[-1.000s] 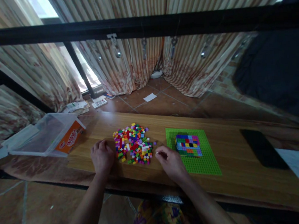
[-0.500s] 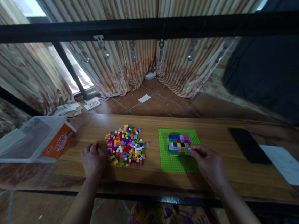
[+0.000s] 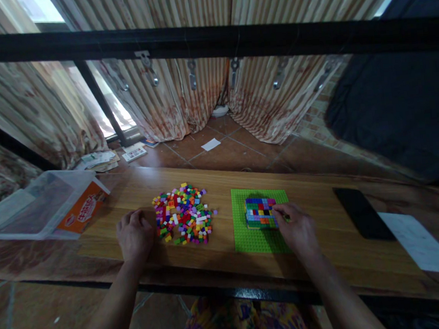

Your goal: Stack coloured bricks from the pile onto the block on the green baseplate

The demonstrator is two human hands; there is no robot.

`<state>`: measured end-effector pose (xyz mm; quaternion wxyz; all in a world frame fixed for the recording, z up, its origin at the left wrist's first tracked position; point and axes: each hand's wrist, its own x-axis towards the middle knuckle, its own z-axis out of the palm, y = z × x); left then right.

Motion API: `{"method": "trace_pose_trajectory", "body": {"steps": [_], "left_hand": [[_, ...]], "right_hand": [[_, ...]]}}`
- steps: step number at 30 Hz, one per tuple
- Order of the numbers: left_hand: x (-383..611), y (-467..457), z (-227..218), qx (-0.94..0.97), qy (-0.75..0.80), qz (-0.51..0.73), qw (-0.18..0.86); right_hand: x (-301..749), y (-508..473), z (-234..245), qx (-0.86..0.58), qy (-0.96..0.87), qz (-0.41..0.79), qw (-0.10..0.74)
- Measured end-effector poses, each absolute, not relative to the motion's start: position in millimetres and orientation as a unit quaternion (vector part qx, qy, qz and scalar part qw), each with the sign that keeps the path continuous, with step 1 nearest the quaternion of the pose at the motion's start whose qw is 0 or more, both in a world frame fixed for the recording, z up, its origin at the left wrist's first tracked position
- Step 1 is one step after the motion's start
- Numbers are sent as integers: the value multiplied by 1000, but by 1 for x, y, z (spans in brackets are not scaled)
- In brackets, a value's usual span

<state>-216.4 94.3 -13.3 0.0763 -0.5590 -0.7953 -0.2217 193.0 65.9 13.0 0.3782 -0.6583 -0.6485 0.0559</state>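
Note:
A low block built of small multicoloured toy bricks (image 3: 258, 215) sits on a green studded baseplate (image 3: 245, 241). My right hand (image 3: 297, 229) reaches over the plate's right side, thumb and finger pinched together at the block's right edge. Whatever is between those fingertips is too small and covered to make out. On the wooden table, my left hand (image 3: 134, 236) rests with loosely bent fingers, thumb a little apart, holding nothing visible. Just right of it lies a spread heap of loose toy bricks (image 3: 183, 216) in many colours.
A clear plastic box (image 3: 46, 200) with an orange label stands at the table's left end. To the right lie a black phone-like slab (image 3: 362, 213) and a white sheet (image 3: 422, 244). A dark bar (image 3: 208, 40) crosses beyond the table, before striped curtains (image 3: 190, 8).
My right hand has shifted left and slightly up, its pinched fingertips now further over the block's right edge. My left hand stays beside the heap. The whole view has moved slightly.

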Motion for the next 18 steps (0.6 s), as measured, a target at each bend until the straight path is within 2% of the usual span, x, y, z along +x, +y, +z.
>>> {"method": "trace_pose_trajectory", "body": {"steps": [9,18], "left_hand": [[-216,93,-13,-555,-796,-232,67],[-215,94,-13,-560,-792,-232,68]], "right_hand": [[191,62,5,-677,-639,25,364],[196,58,8,-665,-608,87,424]]}}
